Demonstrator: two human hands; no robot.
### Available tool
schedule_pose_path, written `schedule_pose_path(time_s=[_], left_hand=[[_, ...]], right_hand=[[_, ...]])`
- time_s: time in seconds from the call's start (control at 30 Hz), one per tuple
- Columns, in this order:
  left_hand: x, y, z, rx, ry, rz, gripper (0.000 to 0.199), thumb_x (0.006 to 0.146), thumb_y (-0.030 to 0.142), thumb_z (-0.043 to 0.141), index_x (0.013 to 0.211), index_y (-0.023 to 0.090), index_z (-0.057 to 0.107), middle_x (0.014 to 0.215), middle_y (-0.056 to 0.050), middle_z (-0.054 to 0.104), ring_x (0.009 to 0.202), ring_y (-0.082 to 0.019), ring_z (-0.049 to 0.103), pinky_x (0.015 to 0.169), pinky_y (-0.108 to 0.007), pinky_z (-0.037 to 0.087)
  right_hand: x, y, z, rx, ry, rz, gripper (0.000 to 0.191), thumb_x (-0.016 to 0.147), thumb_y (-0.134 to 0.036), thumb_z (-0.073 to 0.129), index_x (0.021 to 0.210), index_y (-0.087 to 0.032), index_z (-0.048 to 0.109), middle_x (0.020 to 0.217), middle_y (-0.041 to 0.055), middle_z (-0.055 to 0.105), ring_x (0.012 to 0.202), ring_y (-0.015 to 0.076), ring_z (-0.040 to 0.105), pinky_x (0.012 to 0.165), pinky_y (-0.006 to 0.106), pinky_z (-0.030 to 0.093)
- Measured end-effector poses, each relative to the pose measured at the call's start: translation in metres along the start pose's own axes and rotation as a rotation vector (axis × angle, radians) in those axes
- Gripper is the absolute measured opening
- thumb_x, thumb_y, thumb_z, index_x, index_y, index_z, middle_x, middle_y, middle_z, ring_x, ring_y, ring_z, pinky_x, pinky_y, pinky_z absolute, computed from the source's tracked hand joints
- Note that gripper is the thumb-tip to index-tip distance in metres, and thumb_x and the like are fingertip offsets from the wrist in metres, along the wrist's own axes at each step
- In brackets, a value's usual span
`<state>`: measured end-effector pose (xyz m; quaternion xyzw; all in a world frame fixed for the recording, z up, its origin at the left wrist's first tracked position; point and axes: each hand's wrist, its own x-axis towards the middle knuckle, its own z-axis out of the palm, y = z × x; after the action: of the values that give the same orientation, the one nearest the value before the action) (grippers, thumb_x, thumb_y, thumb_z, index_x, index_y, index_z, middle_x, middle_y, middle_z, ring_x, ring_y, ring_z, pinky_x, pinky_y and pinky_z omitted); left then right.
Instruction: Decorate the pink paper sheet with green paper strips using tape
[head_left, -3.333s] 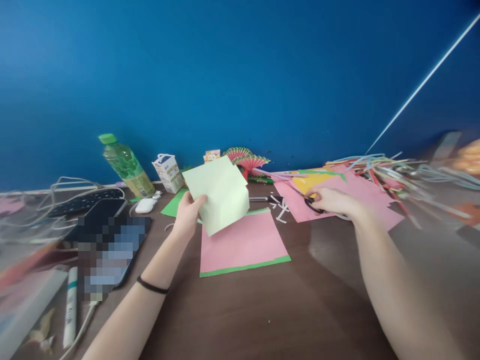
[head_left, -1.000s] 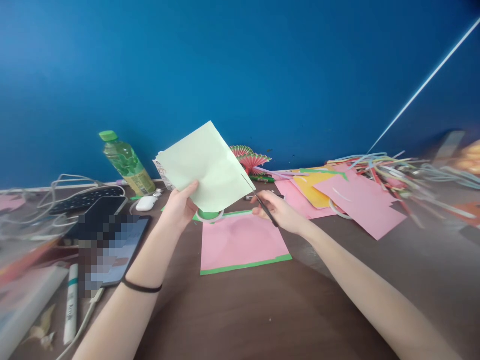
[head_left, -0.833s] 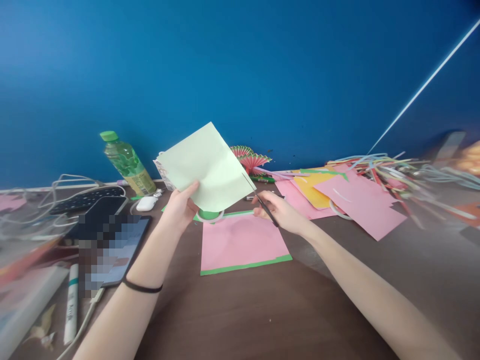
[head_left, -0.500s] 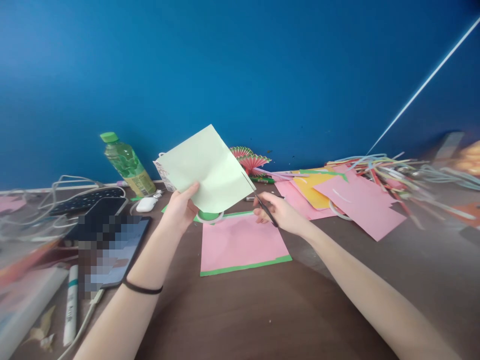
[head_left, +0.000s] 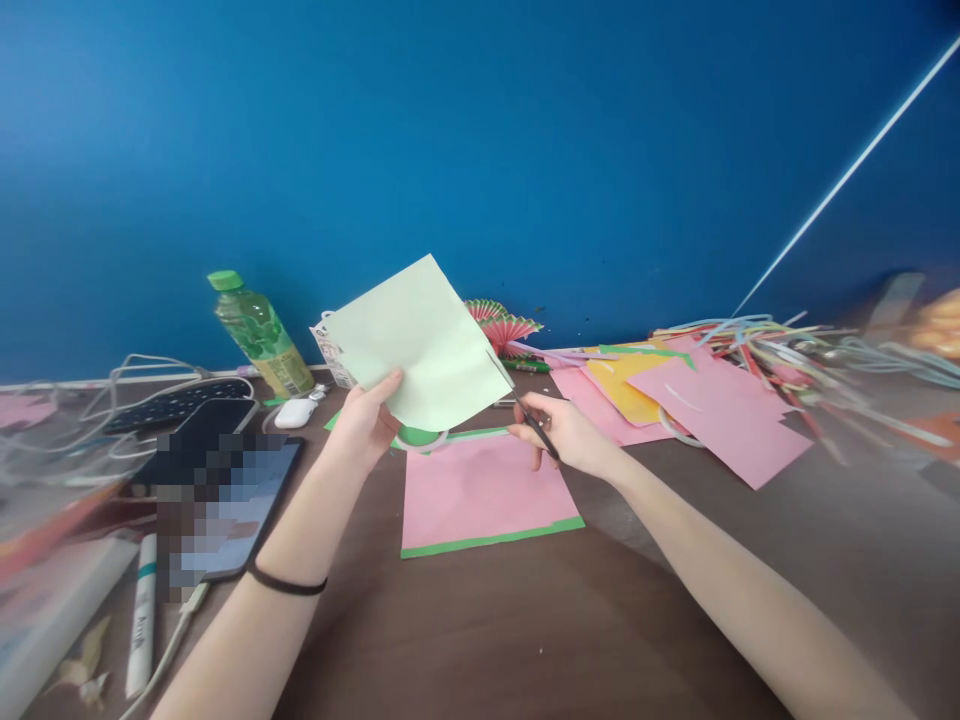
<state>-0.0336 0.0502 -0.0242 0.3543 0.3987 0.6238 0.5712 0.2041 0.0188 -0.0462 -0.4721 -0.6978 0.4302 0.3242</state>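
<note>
My left hand [head_left: 371, 420] pinches a pale green sheet of paper [head_left: 420, 345] by its lower left edge, thumb on top, and holds it raised and tilted above the table. A pair of black-handled scissors [head_left: 541, 438] is in my right hand [head_left: 562, 430], its blades at the sheet's lower right edge. Whether the blades are apart is too fine to tell. Below lies a pink sheet [head_left: 487, 500] with green strips along its near and far edges. A roll of tape [head_left: 424, 443] shows partly beneath the green paper.
A green-capped bottle [head_left: 262, 335], a white earbud case [head_left: 295, 412], a tablet [head_left: 247, 520] and a marker [head_left: 142, 615] are on the left among cables. Folded paper fans [head_left: 510, 330] stand by the wall. Pink sheets [head_left: 727, 410], a yellow sheet [head_left: 630, 388] and craft stems [head_left: 780, 350] lie right.
The whole view has shifted slightly. Both hands keep their hold on the green paper and the scissors, with little other movement.
</note>
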Motion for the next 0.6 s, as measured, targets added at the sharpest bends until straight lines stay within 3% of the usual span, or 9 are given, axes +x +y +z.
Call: schedule_pose_path(time_s=[0.2,0.6], left_hand=[[-0.0004,0.0006,0.0012,0.014,-0.009,-0.01,0.036,0.071,0.016,0.066,0.106,0.019,0.063,0.118,-0.007,0.061,0.116,-0.024,0.051,0.096,-0.033,0.046],[-0.0066,0.0013,0.0042,0.068,-0.071,-0.024,0.036,0.071,0.017,0.066,0.108,0.018,0.062,0.119,-0.009,0.06,0.116,-0.025,0.051,0.094,-0.035,0.047]], right_hand=[[-0.002,-0.0014,0.0002,-0.01,-0.003,0.009,0.02,0.077,-0.037,0.053,0.077,-0.02,0.043,0.057,-0.0065,0.042,0.043,0.0141,0.061,0.028,0.015,0.031],[0.0003,-0.002,0.0024,0.117,-0.013,-0.003,0.018,0.075,-0.034,0.055,0.076,-0.018,0.046,0.068,-0.0038,0.046,0.047,0.0123,0.062,0.034,0.018,0.043]])
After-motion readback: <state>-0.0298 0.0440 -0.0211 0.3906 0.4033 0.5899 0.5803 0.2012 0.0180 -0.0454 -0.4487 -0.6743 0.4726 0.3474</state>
